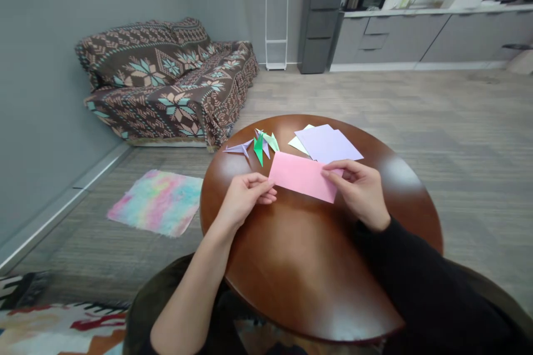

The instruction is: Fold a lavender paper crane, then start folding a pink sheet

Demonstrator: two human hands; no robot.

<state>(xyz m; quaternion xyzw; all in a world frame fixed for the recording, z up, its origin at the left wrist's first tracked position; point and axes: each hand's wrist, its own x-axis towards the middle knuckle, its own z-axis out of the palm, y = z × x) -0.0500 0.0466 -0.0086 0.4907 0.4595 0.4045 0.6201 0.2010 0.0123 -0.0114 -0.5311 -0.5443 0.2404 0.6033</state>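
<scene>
A pink sheet of paper [303, 175], a long rectangle that looks folded in half, is held up over the round brown table. My left hand [250, 194] pinches its left end between thumb and fingers. At the right end, my right hand [356, 186] grips it with the thumb in front and fingers along the top edge. Behind the pink paper lie folded paper pieces: a lilac one [241, 148], a green one [259, 150] and a pale green one [272, 141]. Flat lilac sheets [327, 141] overlap a pale green sheet [297, 145] at the back right.
The round wooden table [303, 255] stands close in front of me. Beyond it are a sofa [166, 83] with a patterned cover, a pastel fluffy mat [158, 202], a grey fridge [325, 11] and a kitchen counter [416, 39].
</scene>
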